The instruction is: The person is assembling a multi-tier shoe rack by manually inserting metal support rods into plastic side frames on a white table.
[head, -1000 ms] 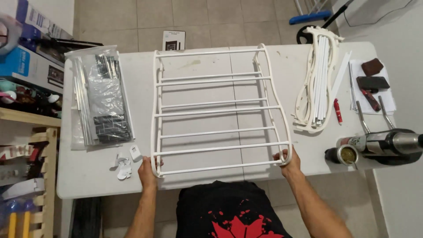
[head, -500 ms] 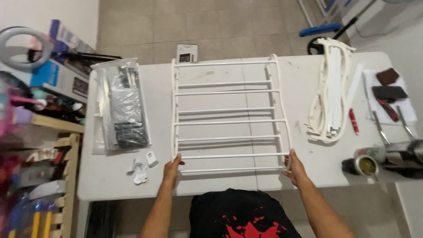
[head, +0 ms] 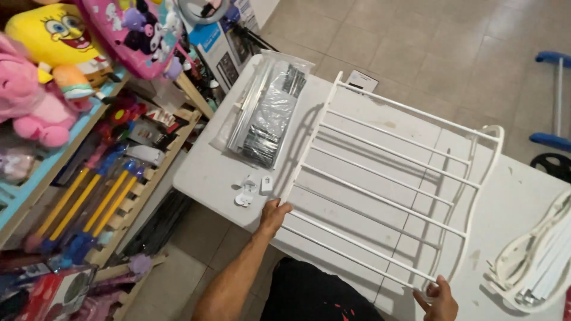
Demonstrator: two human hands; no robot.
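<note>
A white wire rack (head: 386, 190) with several parallel bars lies across the white table (head: 208, 172), one end lifted. My left hand (head: 275, 214) grips its near left corner. My right hand (head: 440, 300) holds the near right corner at the frame's bottom edge. A clear plastic bag of metal rods and dark parts (head: 267, 113) lies on the table to the left of the rack. Small white plastic fittings (head: 250, 190) sit just beyond my left hand.
A bundle of white frame pieces (head: 535, 261) rests on the table at the right. A wooden shelf with plush toys (head: 53, 53), a pink bag and coloured sticks stands to the left. A blue-handled cart (head: 553, 101) is on the tiled floor at the far right.
The view has swung to the left and tilted, bringing the toy shelf into sight. Both hands stay on the rack's near corners, and the rack now looks raised at one side.
</note>
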